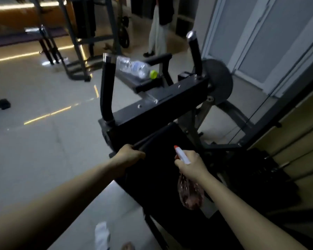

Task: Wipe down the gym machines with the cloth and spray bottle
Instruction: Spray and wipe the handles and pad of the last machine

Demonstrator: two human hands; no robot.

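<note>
**Fingers (178,161) curled on both sides, each with a grip**

Right hand (192,166): wrapped round neck of translucent reddish plastic spray bottle (190,193) with white head and red nozzle. Nozzle aimed forward over black padded seat (170,141) of black steel gym machine (161,105), body hanging below wrist.
Left hand (130,156): curled over seat's near left edge, gripping a dark fold there. Cloth or pad trim, cannot tell.
Clear plastic water bottle (132,66) with yellow-green cap lying on machine's far shelf, near upright black foam handles (107,87).
</note>
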